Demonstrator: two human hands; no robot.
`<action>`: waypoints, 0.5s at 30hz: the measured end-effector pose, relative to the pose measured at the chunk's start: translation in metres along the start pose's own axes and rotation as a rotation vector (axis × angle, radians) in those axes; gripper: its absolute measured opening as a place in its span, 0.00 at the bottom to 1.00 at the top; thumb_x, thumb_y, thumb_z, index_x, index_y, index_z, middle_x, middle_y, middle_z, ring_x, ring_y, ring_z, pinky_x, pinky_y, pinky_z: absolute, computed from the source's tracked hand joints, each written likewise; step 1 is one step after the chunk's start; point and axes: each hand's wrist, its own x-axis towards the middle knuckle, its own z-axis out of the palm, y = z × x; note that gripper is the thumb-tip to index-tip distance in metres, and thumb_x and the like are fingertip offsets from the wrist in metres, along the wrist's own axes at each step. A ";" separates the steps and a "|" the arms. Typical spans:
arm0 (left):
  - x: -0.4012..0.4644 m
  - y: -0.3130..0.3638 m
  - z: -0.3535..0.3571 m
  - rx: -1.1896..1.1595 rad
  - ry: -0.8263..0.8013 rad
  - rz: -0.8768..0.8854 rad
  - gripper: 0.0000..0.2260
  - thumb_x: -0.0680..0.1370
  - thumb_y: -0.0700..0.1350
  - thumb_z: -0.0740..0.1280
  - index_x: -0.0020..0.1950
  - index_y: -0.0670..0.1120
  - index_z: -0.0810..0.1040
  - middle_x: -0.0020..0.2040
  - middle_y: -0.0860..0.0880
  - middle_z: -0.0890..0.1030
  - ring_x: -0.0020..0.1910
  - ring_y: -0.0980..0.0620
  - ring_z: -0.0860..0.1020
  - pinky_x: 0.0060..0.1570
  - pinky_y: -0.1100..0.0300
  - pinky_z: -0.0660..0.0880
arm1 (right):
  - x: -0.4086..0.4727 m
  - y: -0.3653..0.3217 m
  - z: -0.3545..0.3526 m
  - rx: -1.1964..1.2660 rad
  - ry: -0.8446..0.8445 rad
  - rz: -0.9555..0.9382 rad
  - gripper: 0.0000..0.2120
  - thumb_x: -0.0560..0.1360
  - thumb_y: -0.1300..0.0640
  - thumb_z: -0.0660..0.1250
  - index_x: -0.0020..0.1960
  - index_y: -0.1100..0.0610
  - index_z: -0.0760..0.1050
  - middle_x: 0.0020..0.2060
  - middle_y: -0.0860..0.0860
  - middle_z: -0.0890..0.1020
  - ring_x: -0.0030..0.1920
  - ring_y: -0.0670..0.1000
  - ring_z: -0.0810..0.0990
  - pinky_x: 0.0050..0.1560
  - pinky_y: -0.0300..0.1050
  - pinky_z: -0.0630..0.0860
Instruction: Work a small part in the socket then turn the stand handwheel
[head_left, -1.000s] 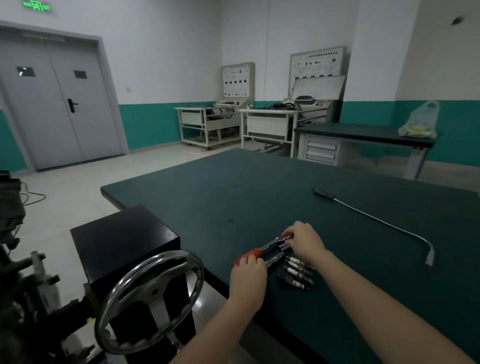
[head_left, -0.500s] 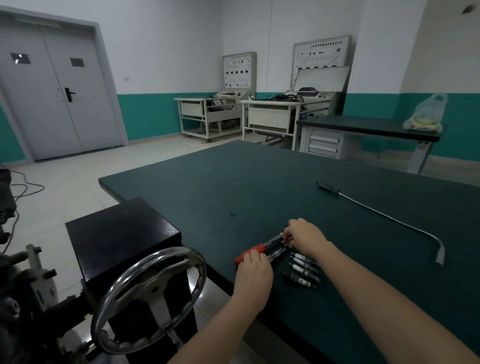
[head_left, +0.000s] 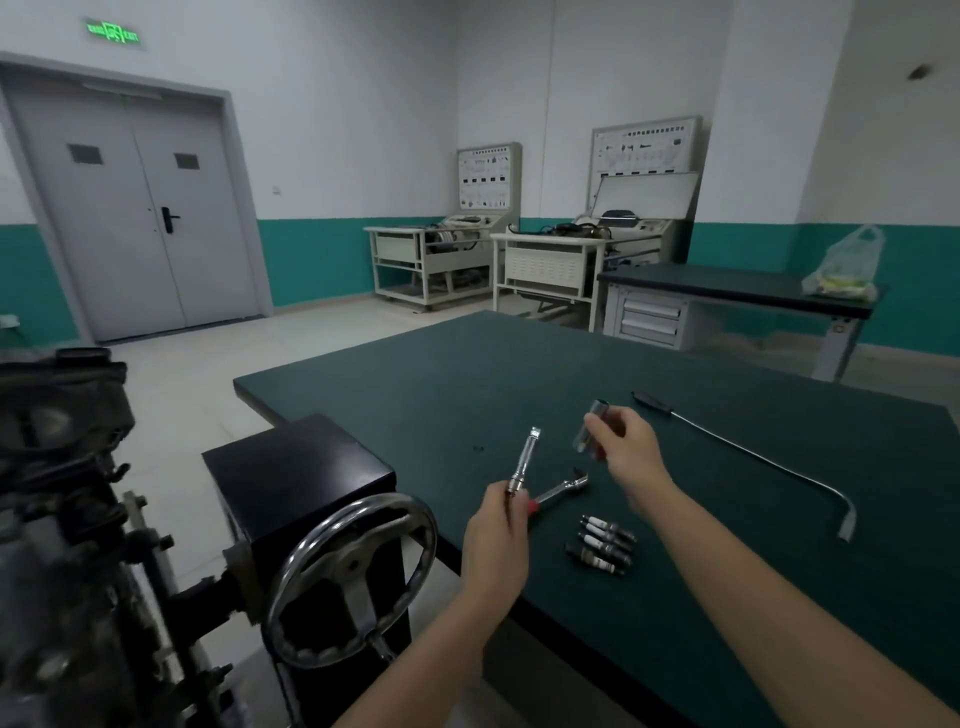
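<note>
An extension bar (head_left: 524, 460) is gripped at its lower end in the raised left hand (head_left: 496, 540), tip pointing up and tilted slightly right, above the desk's (head_left: 415, 395) near edge. A socket (head_left: 589, 434) is pinched in the fingers of the right hand (head_left: 626, 449), held just beside the bar but apart from it. A red-handled ratchet (head_left: 561, 489) and four spark plugs (head_left: 602, 543) are seen lying below on the desk near that edge.
</note>
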 end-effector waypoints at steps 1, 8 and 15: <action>-0.007 0.014 -0.016 -0.158 0.049 -0.004 0.09 0.84 0.46 0.58 0.47 0.47 0.73 0.34 0.55 0.73 0.32 0.56 0.70 0.36 0.59 0.68 | -0.017 -0.016 0.004 0.137 -0.028 0.022 0.03 0.79 0.57 0.64 0.49 0.57 0.74 0.45 0.56 0.79 0.39 0.48 0.77 0.41 0.42 0.74; -0.075 0.066 -0.166 -0.728 0.104 -0.028 0.13 0.84 0.46 0.55 0.44 0.42 0.73 0.24 0.54 0.63 0.21 0.59 0.59 0.19 0.67 0.57 | -0.152 -0.127 0.067 0.706 -0.414 0.010 0.09 0.81 0.61 0.59 0.46 0.62 0.75 0.41 0.57 0.86 0.32 0.46 0.81 0.32 0.37 0.77; -0.149 0.052 -0.335 -0.628 0.339 -0.027 0.13 0.83 0.41 0.52 0.42 0.43 0.72 0.24 0.52 0.65 0.20 0.56 0.60 0.20 0.67 0.58 | -0.263 -0.207 0.198 0.927 -0.723 0.198 0.08 0.81 0.64 0.55 0.46 0.63 0.71 0.33 0.56 0.84 0.24 0.47 0.76 0.26 0.38 0.76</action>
